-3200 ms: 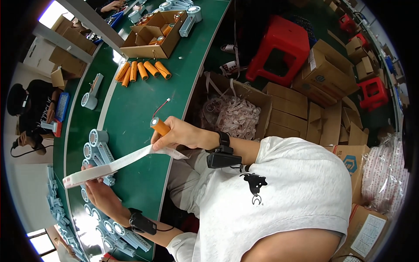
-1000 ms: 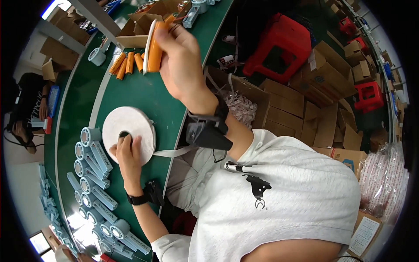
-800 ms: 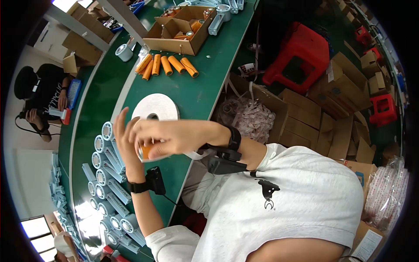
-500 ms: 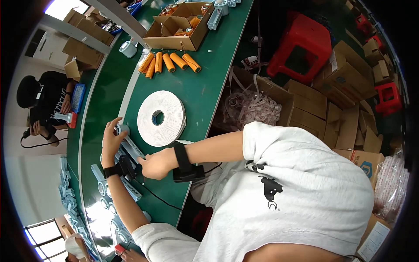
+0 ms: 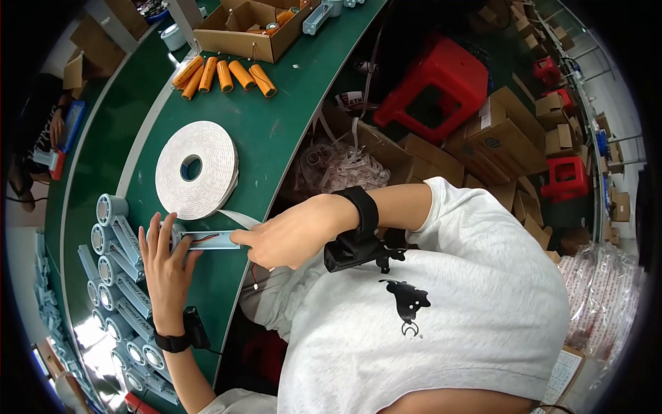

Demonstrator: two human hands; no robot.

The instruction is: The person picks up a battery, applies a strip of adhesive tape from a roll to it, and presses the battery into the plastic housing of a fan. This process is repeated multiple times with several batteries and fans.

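Note:
My left hand (image 5: 163, 261) holds the round end of a pale blue plastic holder (image 5: 207, 239) with thin wires on it, over the green table (image 5: 276, 131). My right hand (image 5: 284, 237) grips the other end of the same holder. A large white roll of foam tape (image 5: 196, 169) lies flat just beyond, a loose strip of it trailing toward my right hand. A row of several matching blue holders (image 5: 114, 265) lies left of my left hand.
Several orange cylinders (image 5: 224, 74) lie farther up the table, next to an open cardboard box (image 5: 252, 27). Red stools (image 5: 441, 79) and cardboard boxes (image 5: 503, 131) stand on the floor to the right. Another person's hand (image 5: 58, 124) shows at far left.
The orange cylinder I held earlier has left my right hand. The tape roll now lies flat on the table. Both hands have come down onto a blue holder.

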